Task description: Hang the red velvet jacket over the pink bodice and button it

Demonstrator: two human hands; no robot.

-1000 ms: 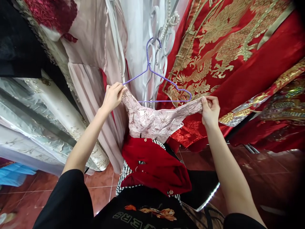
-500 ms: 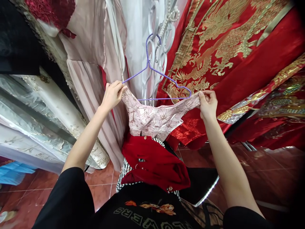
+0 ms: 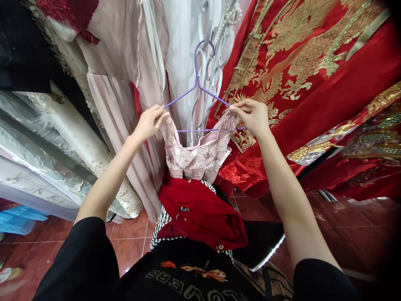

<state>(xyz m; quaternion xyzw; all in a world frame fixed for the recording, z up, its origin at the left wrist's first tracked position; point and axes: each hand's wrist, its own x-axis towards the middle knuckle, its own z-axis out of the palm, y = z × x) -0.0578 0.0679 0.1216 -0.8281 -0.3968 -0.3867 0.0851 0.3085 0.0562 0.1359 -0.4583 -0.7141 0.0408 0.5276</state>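
Observation:
A pink floral top [image 3: 197, 156] hangs between my two hands, its left strap over one end of a purple hanger [image 3: 196, 79]. My left hand [image 3: 152, 121] pinches that strap near the hanger's left shoulder. With closed fingers my right hand [image 3: 252, 117] grips the other strap, close against the hanger's right shoulder, whose end is hidden behind the hand. The hanger's hook is over a white curled metal stand [image 3: 216, 58]. Below the top, a red velvet garment [image 3: 203, 213] with small gold ornaments lies across my lap over striped black-and-white cloth [image 3: 163, 221].
Long pale pink dresses [image 3: 115, 100] hang to the left, beside white and silver gowns [image 3: 84, 129]. Red garments with gold embroidery [image 3: 291, 67] crowd the right side. Reddish floor tiles [image 3: 131, 246] show below. A string of pearls [image 3: 230, 19] hangs on the stand.
My right hand has moved left with its strap, bringing it onto the hanger's right shoulder. The top's neckline now sags deeper. My left hand stays almost where it was.

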